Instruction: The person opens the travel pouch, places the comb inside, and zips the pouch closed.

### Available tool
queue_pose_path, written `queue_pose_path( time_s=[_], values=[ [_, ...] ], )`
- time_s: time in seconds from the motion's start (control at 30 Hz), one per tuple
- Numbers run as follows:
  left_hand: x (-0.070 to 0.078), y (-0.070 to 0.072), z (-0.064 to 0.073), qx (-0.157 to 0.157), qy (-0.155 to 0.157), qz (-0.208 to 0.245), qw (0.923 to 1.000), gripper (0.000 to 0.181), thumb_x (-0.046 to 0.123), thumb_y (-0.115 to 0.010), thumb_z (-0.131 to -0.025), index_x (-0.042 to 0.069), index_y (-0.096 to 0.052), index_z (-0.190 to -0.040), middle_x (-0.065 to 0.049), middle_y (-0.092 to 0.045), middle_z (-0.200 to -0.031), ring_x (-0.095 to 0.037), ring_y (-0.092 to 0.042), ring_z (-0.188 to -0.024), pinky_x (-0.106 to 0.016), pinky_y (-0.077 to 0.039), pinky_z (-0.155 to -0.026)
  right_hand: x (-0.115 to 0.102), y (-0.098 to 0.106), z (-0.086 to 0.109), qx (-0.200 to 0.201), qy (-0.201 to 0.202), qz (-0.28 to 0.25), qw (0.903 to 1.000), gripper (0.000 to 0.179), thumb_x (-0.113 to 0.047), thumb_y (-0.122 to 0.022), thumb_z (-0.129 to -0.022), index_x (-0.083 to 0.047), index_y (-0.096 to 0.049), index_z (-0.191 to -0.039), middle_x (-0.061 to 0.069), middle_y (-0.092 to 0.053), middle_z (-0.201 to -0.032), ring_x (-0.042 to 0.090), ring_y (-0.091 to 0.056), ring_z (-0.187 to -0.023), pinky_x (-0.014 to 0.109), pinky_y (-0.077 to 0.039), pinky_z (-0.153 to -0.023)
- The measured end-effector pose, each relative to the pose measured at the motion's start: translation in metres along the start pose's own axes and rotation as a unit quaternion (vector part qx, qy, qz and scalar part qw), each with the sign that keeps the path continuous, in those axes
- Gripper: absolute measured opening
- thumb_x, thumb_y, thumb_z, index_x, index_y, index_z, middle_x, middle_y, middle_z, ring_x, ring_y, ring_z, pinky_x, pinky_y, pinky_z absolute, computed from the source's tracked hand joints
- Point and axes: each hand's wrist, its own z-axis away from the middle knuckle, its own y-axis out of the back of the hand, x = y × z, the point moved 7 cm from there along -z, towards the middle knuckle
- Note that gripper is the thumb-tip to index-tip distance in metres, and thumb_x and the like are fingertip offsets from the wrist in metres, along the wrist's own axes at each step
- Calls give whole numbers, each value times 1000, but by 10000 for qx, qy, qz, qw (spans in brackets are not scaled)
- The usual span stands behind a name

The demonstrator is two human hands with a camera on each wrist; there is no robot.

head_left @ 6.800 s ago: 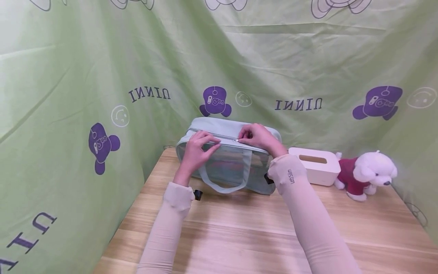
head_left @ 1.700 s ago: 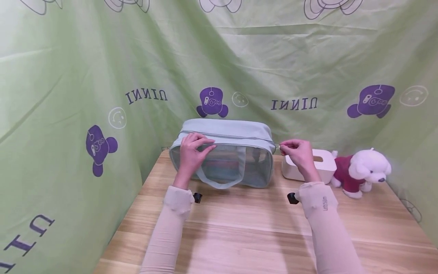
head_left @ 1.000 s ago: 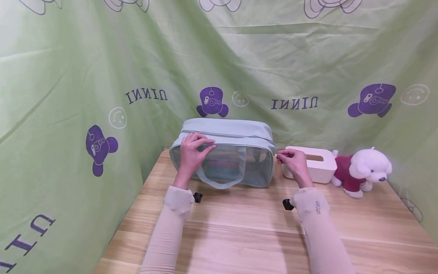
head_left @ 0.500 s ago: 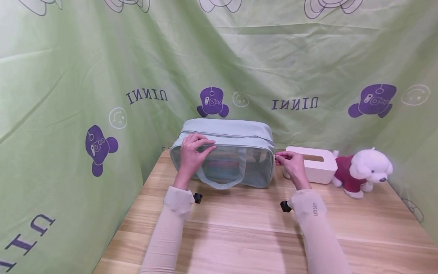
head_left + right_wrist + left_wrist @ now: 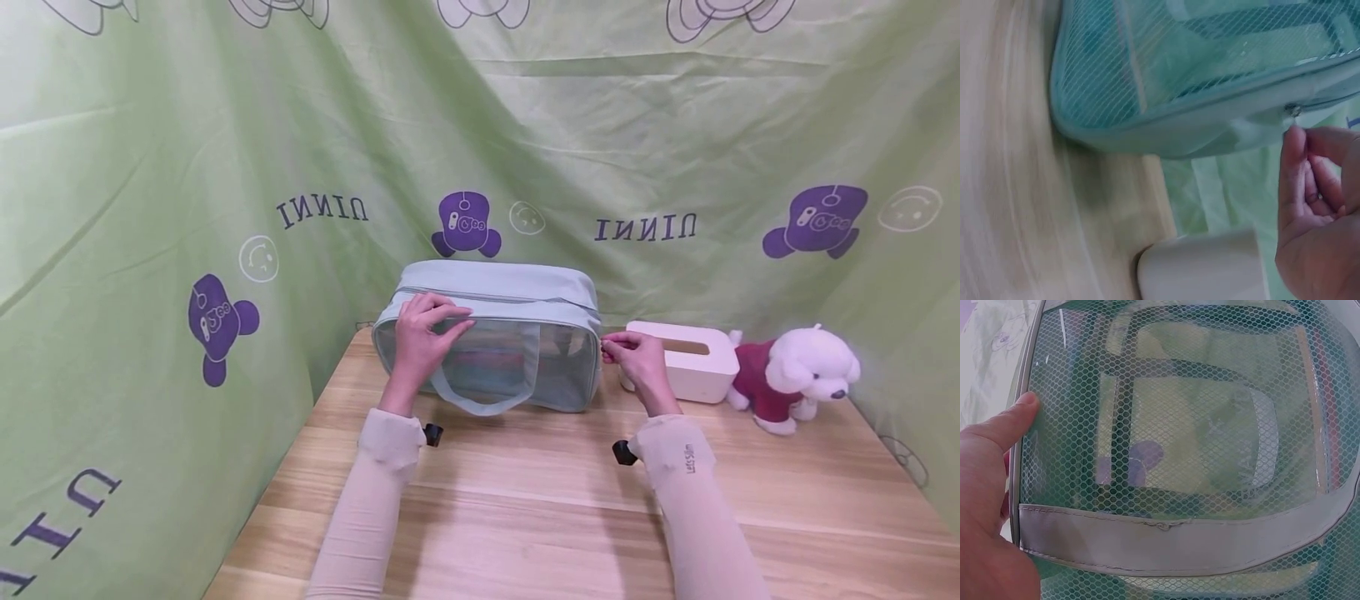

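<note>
A pale blue-green zip bag (image 5: 495, 273) with clear mesh sides stands upright near the back of the table. My left hand (image 5: 422, 340) pinches its top front edge; the left wrist view shows the thumb in front of the rim, with the other fingers mostly hidden behind it. At the bag's right end, my right hand (image 5: 637, 360) pinches the small zipper pull (image 5: 1294, 117) between thumb and forefinger. The zip line runs along the top and down toward that end. A carry handle (image 5: 480, 407) hangs down the front. Through the mesh, contents look blurred and reddish.
A white tissue box (image 5: 701, 379) stands just right of the bag, partly behind my right hand. Beyond it sits a white plush dog (image 5: 817, 362) in a red shirt. A green printed cloth (image 5: 555, 125) hangs behind and left of the wooden table (image 5: 517, 517).
My right hand has drawn the zipper pull from the bag's top middle rightward, then down its right end, with little motion lately. My left hand keeps its hold on the front edge.
</note>
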Motion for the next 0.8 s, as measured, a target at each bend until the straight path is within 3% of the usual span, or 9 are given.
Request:
queue_pose_path(
  time_s=[0.27, 0.37, 0.5, 0.6, 0.67, 0.8],
  values=[
    [2, 0, -1, -98, -67, -349, 9993, 20, 21, -88, -83, 13, -82, -100, -7, -72, -96, -28, -63, -95, -50, -45, -94, -8, -5, 3, -24, -39, 317, 9995, 31, -2, -65, -98, 17, -63, -123, -10, -67, -75, 2, -70, -65, 25, -62, -72],
    [5, -4, -1, -367, -104, -843, 9957, 19, 25, -83, -89, 15, -80, -104, -7, -72, -100, -28, -64, -99, -51, -45, -96, -10, -4, 7, -165, 149, 705, 9973, 33, -5, -64, -99, 15, -62, -126, 4, -68, -89, 5, -70, -67, 24, -62, -70],
    [10, -8, 1, -917, -294, -1647, 9816, 27, 33, -74, -95, 18, -75, -118, -5, -72, -112, -27, -64, -108, -50, -45, -100, -15, 1, 13, -411, 510, 1406, 9879, 38, -7, -64, -100, 12, -60, -133, 25, -66, -111, 12, -72, -75, 25, -62, -71],
    [15, -7, 2, -1292, -513, -2041, 9690, 38, 39, -71, -97, 21, -70, -130, -3, -71, -125, -27, -64, -115, -50, -44, -105, -29, 9, 21, -383, 976, 2031, 9735, 45, -8, -66, -99, 8, -55, -140, 32, -64, -123, 28, -72, -94, 35, -60, -84],
    [17, -4, 2, -1484, -628, -2196, 9622, 46, 42, -70, -97, 24, -65, -138, -1, -68, -134, -26, -63, -121, -51, -41, -109, -43, 17, 29, -286, 1402, 2376, 9608, 53, -9, -68, -98, 7, -51, -145, 34, -61, -129, 41, -66, -110, 48, -55, -96],
    [15, 7, 3, -1811, -683, -2539, 9477, 60, 50, -64, -97, 30, -51, -153, 2, -56, -153, -26, -55, -135, -56, -30, -121, -74, 36, 51, 7, 2420, 3099, 9195, 66, -15, -73, -93, 0, -46, -151, 33, -54, -138, 53, -47, -130, 67, -37, -108]
  ],
)
